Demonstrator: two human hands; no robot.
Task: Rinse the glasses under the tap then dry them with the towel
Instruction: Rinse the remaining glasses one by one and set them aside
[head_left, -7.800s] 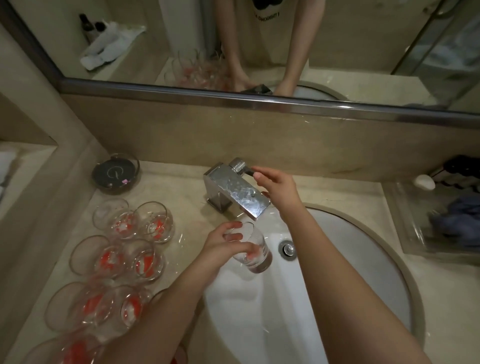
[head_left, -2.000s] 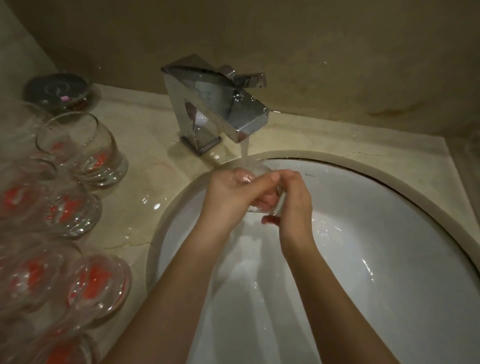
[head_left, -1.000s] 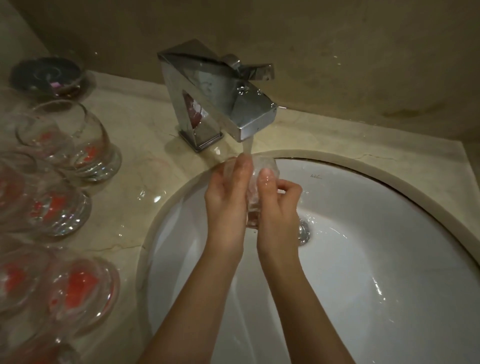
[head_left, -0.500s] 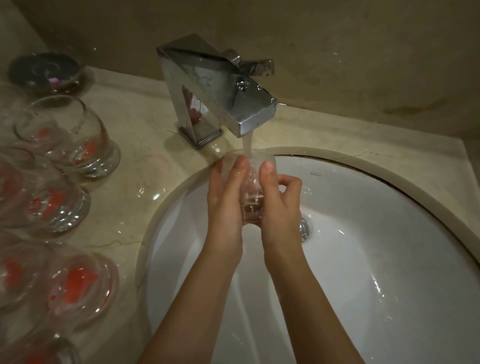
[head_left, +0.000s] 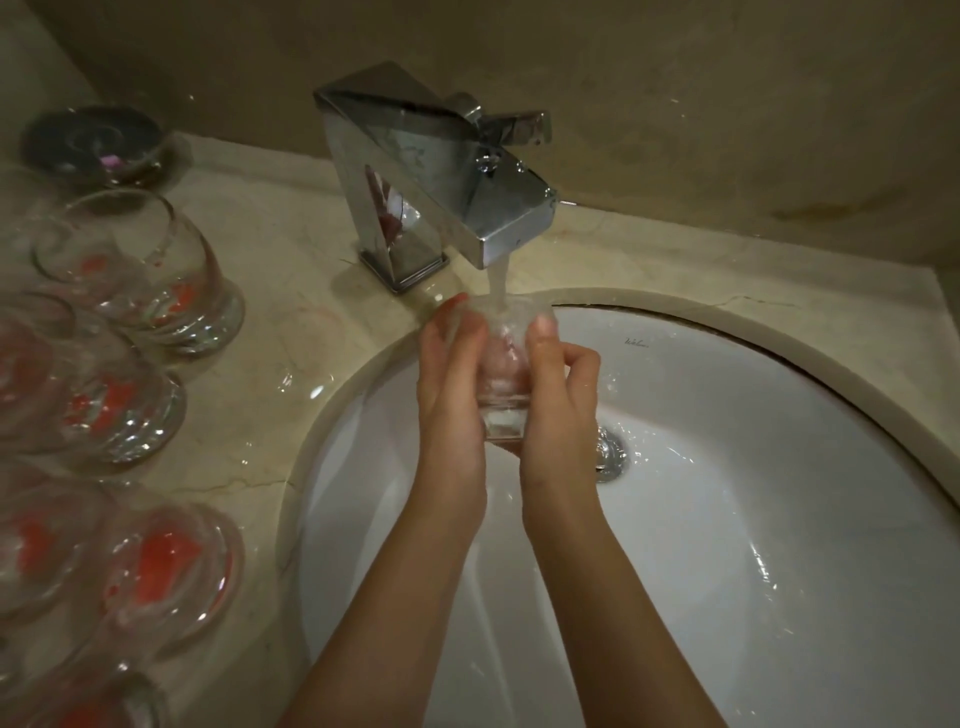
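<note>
A clear glass (head_left: 504, 384) stands upright between my two hands over the white sink (head_left: 779, 519). Water runs from the chrome tap (head_left: 441, 187) straight into its mouth. My left hand (head_left: 449, 384) grips the glass on its left side with the fingers wrapped round it. My right hand (head_left: 558, 395) grips the right side, thumb up near the rim. Several more glasses with red prints (head_left: 156, 275) stand on the marble counter at the left. No towel is in view.
A dark round dish (head_left: 93, 143) sits at the counter's back left corner. The sink drain (head_left: 610, 452) lies just right of my right hand. The beige wall rises close behind the tap. Water drops lie on the counter (head_left: 291, 395) by the sink rim.
The glass has gone from tilted and rubbed between my hands to upright under the stream. Both hands have barely shifted in the last half second.
</note>
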